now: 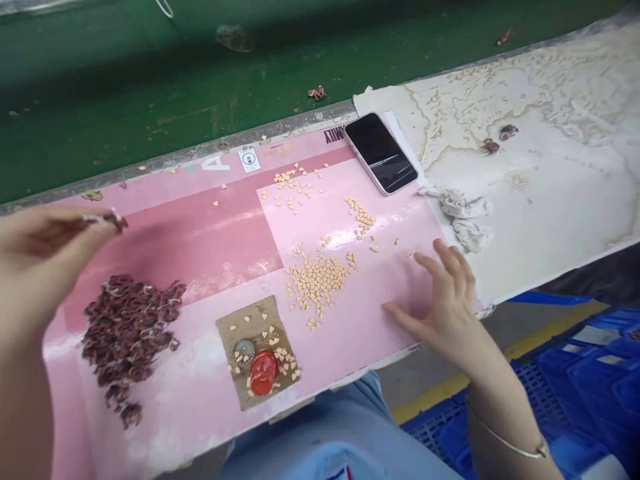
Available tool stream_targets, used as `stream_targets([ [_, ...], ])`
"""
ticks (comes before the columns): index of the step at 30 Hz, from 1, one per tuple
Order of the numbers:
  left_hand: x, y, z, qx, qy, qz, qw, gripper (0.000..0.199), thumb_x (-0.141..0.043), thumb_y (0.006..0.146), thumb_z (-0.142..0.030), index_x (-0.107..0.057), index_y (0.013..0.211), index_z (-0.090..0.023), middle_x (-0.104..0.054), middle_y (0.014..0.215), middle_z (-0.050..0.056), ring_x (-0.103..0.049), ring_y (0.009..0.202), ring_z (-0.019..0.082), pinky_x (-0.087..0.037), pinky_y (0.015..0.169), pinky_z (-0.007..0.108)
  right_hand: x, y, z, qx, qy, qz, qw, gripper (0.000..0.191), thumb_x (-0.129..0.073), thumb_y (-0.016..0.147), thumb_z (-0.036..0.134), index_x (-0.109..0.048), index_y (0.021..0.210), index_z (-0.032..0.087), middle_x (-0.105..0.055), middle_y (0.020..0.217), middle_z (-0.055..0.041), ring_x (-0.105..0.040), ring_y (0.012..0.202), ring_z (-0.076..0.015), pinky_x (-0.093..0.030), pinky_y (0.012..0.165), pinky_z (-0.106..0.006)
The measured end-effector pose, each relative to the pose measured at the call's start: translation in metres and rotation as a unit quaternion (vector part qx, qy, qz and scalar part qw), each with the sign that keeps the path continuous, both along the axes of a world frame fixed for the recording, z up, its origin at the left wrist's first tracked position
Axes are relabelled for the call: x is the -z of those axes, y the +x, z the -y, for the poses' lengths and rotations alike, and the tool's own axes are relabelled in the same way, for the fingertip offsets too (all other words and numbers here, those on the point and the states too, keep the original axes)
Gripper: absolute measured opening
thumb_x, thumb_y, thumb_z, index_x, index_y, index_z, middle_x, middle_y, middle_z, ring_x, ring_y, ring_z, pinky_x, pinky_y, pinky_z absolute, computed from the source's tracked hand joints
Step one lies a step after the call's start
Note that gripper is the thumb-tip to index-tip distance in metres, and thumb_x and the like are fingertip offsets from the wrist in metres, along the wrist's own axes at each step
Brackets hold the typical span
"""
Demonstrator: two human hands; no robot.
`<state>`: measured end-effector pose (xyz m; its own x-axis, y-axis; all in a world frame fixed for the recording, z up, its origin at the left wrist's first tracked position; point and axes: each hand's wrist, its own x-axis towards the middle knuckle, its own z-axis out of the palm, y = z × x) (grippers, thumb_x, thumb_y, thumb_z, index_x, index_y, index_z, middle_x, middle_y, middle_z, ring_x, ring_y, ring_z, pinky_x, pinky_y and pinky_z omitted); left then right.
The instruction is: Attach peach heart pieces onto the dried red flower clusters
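Pinching a small dark piece [117,221], half hidden by the fingertips [97,223], the left hand [45,247] keeps a clenched grip at the frame's edge, above a heap of dark red dried pieces [127,337]. The right hand [445,313] rests released and spread, holding nothing, on the pink worktop [200,393], near pale heart-shaped bits [315,283] of uncertain material.

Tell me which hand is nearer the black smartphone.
Right. The right hand lies on the pink board just below the smartphone in view; the left hand pinches a dark red piece far to the smartphone's left.
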<state>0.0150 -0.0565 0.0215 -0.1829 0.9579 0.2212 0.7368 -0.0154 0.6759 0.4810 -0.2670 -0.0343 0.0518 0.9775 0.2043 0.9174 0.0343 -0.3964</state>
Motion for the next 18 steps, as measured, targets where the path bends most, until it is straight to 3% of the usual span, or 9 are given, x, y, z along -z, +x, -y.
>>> stream_targets([
  [2,0.000,0.010,-0.048,-0.006,-0.004,-0.004,1.000,0.054,-0.087,0.069,-0.053,-0.084,0.107,-0.015,-0.082,0.094,-0.002,-0.078,0.103,0.028,-0.055,0.107,0.066,-0.002,0.015,-0.013,0.043,0.026,0.018,0.999,0.070,-0.069,0.098,0.057,-0.045,0.155,0.025,-0.042,0.166,-0.0219,-0.032,0.158,-0.0519,-0.034,0.120,-0.081],
  [4,-0.002,0.028,-0.087,-0.042,-0.018,-0.007,0.999,0.057,-0.082,0.073,-0.054,-0.082,0.111,-0.012,-0.082,0.101,0.001,-0.076,0.111,0.034,-0.054,0.103,0.072,-0.005,0.024,-0.029,0.054,0.055,0.015,0.997,0.054,-0.069,0.100,0.048,-0.053,0.146,0.026,-0.059,0.150,-0.0194,-0.053,0.144,-0.0457,-0.047,0.113,-0.072],
  [6,-0.004,0.047,-0.116,-0.099,-0.048,-0.021,0.994,0.063,-0.083,0.070,-0.057,-0.081,0.113,-0.010,-0.082,0.103,0.006,-0.075,0.108,0.042,-0.049,0.094,0.085,-0.006,0.026,-0.044,0.028,0.072,0.001,0.997,0.032,-0.066,0.102,0.038,-0.062,0.132,0.027,-0.073,0.124,-0.0132,-0.070,0.118,-0.0362,-0.059,0.099,-0.058],
  [8,-0.002,0.062,-0.137,-0.149,-0.085,-0.041,0.984,0.068,-0.086,0.068,-0.056,-0.080,0.114,-0.006,-0.082,0.102,0.011,-0.075,0.103,0.048,-0.044,0.088,0.092,-0.007,0.021,-0.055,-0.008,0.077,-0.008,0.997,0.016,-0.063,0.104,0.030,-0.066,0.119,0.027,-0.077,0.106,-0.0086,-0.074,0.100,-0.0307,-0.061,0.087,-0.049],
  [13,0.007,0.072,-0.155,-0.159,-0.128,-0.086,0.975,0.069,-0.088,0.071,-0.049,-0.076,0.120,-0.002,-0.080,0.119,0.017,-0.074,0.113,0.044,-0.050,0.100,0.081,-0.005,0.004,-0.066,-0.060,0.066,-0.018,0.996,0.009,-0.062,0.106,0.027,-0.065,0.114,0.027,-0.077,0.101,-0.0082,-0.073,0.096,-0.0288,-0.060,0.080,-0.044],
  [18,0.005,0.042,-0.139,-0.124,-0.113,-0.120,0.978,0.085,-0.084,0.069,-0.053,-0.067,0.140,-0.010,-0.075,0.133,0.018,-0.073,0.114,0.051,-0.049,0.087,0.089,-0.004,0.000,-0.075,-0.057,0.021,-0.030,0.998,0.005,-0.060,0.104,0.028,-0.065,0.104,0.026,-0.078,0.093,-0.0070,-0.073,0.084,-0.0278,-0.059,0.072,-0.042],
])
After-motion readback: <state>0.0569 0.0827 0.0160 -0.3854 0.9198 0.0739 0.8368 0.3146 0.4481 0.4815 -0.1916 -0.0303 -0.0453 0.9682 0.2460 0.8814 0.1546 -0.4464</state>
